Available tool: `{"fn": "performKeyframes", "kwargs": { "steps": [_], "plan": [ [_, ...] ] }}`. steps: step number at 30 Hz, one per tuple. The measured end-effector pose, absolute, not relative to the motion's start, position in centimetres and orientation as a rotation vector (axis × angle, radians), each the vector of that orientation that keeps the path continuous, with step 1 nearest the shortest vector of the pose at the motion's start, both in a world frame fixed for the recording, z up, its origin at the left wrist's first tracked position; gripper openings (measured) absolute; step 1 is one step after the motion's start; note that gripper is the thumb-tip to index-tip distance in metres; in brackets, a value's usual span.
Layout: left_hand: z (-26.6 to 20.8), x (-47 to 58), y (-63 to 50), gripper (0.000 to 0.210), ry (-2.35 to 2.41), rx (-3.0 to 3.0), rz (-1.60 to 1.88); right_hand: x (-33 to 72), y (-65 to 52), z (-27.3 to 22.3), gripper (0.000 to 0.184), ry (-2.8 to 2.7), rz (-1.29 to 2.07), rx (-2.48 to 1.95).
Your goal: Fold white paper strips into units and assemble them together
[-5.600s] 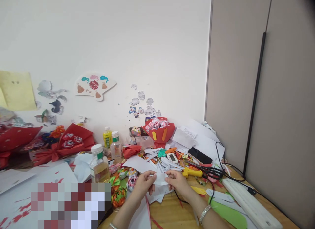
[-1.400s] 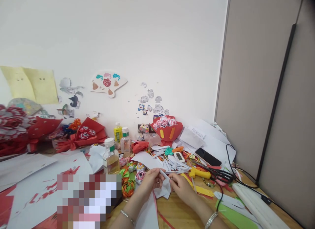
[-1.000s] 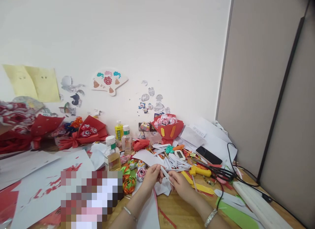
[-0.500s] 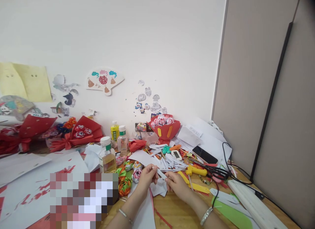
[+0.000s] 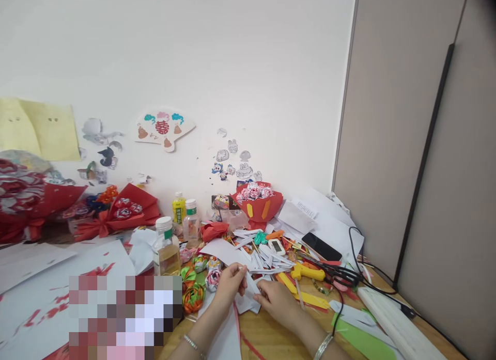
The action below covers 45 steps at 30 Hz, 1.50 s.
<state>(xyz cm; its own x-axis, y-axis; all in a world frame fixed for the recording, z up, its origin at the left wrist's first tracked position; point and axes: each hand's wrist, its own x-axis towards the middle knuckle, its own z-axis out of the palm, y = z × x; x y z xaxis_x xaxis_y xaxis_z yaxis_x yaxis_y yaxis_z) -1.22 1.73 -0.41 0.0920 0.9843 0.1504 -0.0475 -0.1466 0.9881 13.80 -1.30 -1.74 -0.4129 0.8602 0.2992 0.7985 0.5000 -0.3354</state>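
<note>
A small white paper strip [image 5: 251, 283] stretches between my two hands above the front of the table. My left hand [image 5: 231, 283] has its fingers closed in a pinch on the strip's upper left end. Lower on the right, my right hand [image 5: 276, 299] pinches the other end between thumb and fingers. Beneath them lie white paper pieces [image 5: 248, 302] on the wooden table. Behind, a pile of folded white strips [image 5: 267, 259] spreads out. Green and orange ribbon flowers [image 5: 194, 297] rest left of my left hand.
A yellow glue gun [image 5: 308, 271], black cables [image 5: 343, 275] and a phone [image 5: 321, 246] lie to the right. Bottles, one a half-filled bottle [image 5: 167, 254], stand at left. A red-wrapped bouquet [image 5: 258, 205] stands by the wall. A white power strip [image 5: 403, 324] lies front right.
The paper strip has turned and shows a wider face between my hands. My right hand has shifted slightly left and down. At far left, a red-and-white bouquet has come up into view.
</note>
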Motion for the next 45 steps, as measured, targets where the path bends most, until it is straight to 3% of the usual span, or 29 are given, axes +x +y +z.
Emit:
{"fn": "performKeyframes", "kwargs": {
  "steps": [8, 16, 24, 45],
  "plan": [
    [-0.4, -1.2, 1.7, 0.032, 1.05, 1.327, 1.258, 13.8, -1.4, -1.5, 0.022, -2.354, 0.08, -1.397],
    [-0.5, -1.2, 1.7, 0.034, 1.016, 1.323, 1.255, 13.6, -0.5, -2.7, 0.016, -2.061, 0.492, -1.251],
    [0.0, -0.8, 0.5, 0.037, 0.999, 1.4, 0.981, 13.7, 0.3, -3.5, 0.019, -1.829, 0.926, -1.065],
    [-0.1, -0.5, 0.7, 0.047, 1.015, 1.611, 1.028, 13.3, -0.9, -2.4, 0.023, -1.904, 1.088, -0.959]
  ]
}}
